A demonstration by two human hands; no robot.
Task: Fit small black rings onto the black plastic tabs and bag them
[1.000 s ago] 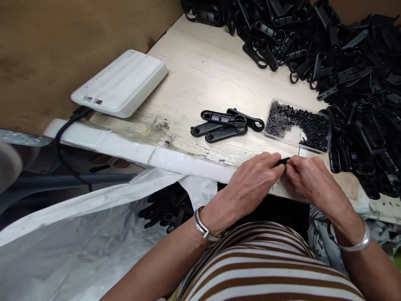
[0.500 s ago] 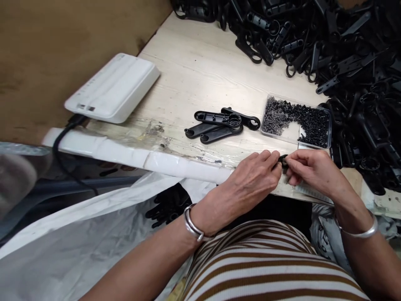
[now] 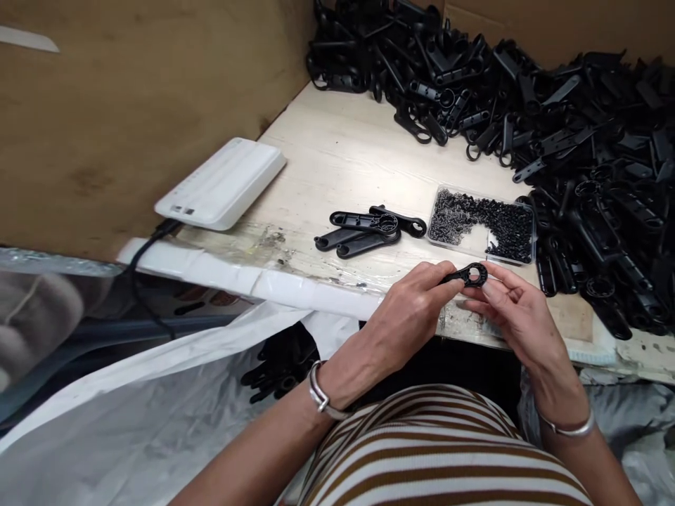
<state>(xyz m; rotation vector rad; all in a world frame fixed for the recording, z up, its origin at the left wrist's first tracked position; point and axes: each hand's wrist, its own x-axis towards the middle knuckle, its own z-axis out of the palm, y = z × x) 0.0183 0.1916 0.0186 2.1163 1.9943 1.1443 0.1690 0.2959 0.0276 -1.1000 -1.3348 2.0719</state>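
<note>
My left hand (image 3: 408, 309) is closed around the shank of a black plastic handle piece (image 3: 466, 275), whose ring end points to the right. At that ring, the thumb and fingertips of my right hand (image 3: 519, 309) grip the rim; whether they also hold something small is not visible. Just beyond both hands lies a clear plastic box (image 3: 476, 241) with tiny springs on its left and small black parts on its right. Several similar black handle pieces (image 3: 366, 246) rest in a loose cluster left of the box.
A large heap of black handle pieces (image 3: 559, 133) covers the back and right of the table (image 3: 327, 154). At left, a white device (image 3: 226, 183) trails a black cable (image 3: 133, 281). White wrapping covers the front edge (image 3: 264, 284). Below hangs a plastic bag (image 3: 158, 407) with black parts.
The handle piece has come up and turned, so its ring end now shows. My right hand's fingers have loosened from a tight pinch to the ring's rim. The camera view has shifted.
</note>
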